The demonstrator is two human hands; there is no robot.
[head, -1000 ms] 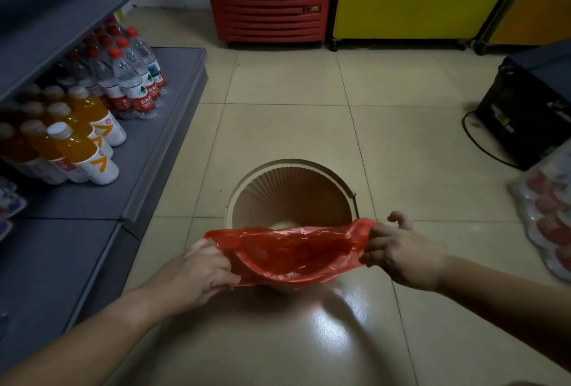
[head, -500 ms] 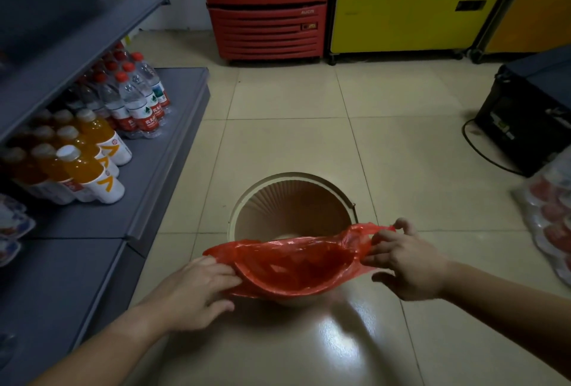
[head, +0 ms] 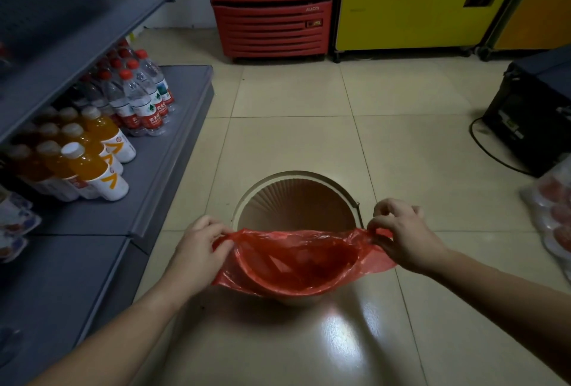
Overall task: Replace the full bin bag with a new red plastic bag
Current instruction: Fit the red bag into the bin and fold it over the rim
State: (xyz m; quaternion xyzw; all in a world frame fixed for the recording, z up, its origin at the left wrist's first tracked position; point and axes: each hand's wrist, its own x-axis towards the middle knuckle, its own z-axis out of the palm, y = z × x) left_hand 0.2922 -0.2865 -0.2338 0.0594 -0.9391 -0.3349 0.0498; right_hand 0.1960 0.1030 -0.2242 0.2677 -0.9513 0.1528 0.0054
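Observation:
A round beige bin (head: 296,197) with ribbed inner walls stands on the tiled floor in front of me. A thin red plastic bag (head: 296,259) hangs open inside it, its mouth folded over the bin's near rim. The far half of the bin is bare. My left hand (head: 197,249) pinches the bag's edge at the bin's left side. My right hand (head: 404,234) pinches the bag's edge at the right side, near a small metal clip on the rim. The bag is stretched between them.
A grey shelf unit (head: 173,144) with orange drink bottles (head: 92,163) and water bottles (head: 145,95) runs along the left. A red cooler (head: 272,24) and a yellow cooler (head: 414,15) stand at the back. A black box (head: 531,120) with a cable and packed goods (head: 553,215) lie right.
Both hands have spread further apart, pulling the bag's mouth wider. The bag now sits deeper in the bin and its edge wraps the near rim. The camera has tilted up slightly.

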